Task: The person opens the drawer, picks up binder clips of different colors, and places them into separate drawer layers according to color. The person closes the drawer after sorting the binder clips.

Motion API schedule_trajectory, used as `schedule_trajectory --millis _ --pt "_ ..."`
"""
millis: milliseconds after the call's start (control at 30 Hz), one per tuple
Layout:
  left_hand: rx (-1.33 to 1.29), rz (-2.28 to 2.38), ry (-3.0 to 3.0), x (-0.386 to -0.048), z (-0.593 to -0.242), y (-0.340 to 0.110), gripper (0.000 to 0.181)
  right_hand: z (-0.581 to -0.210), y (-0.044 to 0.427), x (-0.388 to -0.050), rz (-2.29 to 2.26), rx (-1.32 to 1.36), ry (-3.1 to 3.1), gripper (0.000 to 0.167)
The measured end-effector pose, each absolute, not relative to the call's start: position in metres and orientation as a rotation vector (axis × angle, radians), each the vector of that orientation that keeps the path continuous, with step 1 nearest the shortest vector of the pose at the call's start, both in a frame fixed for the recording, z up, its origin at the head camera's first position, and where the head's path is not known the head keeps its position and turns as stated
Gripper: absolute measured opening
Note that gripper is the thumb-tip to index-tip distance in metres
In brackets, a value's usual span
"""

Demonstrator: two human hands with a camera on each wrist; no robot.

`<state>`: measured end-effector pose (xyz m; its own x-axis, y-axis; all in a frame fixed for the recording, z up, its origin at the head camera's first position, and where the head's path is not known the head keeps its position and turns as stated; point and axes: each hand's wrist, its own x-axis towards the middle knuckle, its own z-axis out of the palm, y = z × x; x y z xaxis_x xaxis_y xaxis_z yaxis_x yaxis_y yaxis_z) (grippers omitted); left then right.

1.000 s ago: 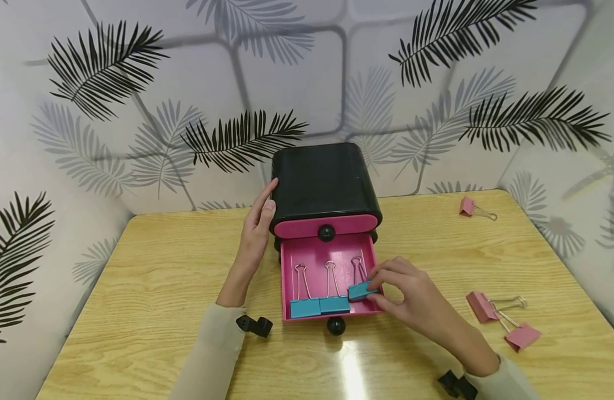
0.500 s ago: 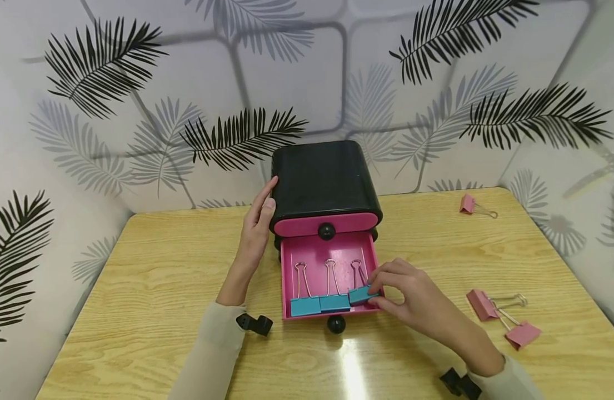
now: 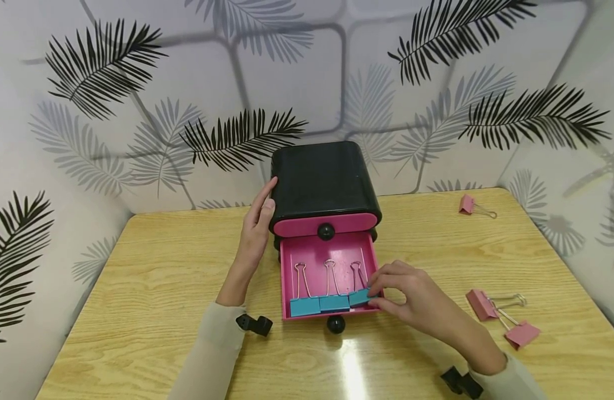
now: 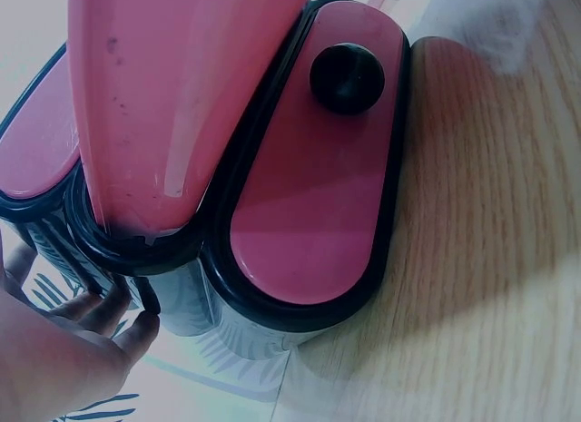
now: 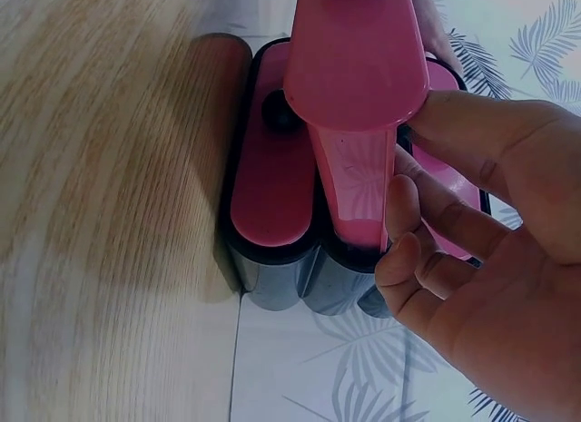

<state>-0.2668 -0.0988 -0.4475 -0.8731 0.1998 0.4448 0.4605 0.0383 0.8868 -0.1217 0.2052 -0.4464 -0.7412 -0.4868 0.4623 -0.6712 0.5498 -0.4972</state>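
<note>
A wood-grain table (image 3: 176,266) stands against a pale wall (image 3: 286,72) printed with black and grey leaves. On it sits a black cabinet (image 3: 322,180) of three tiers, its middle pink drawer (image 3: 314,250) extended toward the person. The left hand (image 3: 253,236) rests against the cabinet's left side, fingers extended, gripping nothing. The right hand (image 3: 407,289) reaches over the drawer's right wall, thumb and fingers pinching the right teal clip (image 3: 358,298). This clip lies between the fingertips in the drawer's front right corner, slightly tilted, wire handle toward the rear. Just beside it are the middle teal clip (image 3: 334,303) and the left teal clip (image 3: 305,306), set end to end along the front wall.
</note>
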Motion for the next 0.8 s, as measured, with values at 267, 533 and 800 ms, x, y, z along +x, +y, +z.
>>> schedule_trajectory --millis 267,533,800 --pt "-0.673 -1.944 -2.134 -0.246 -0.419 -0.095 0.05 -0.447 0.205 -0.122 0.991 0.942 -2.545 0.017" --pt "-0.665 -1.948 -2.137 -0.246 -0.42 -0.095 0.051 -0.447 0.205 -0.123 0.992 0.938 -2.56 0.016" --pt "-0.679 -1.941 -2.108 -0.267 -0.447 -0.098 0.05 -0.444 0.203 -0.121 1.02 0.897 -2.573 0.016"
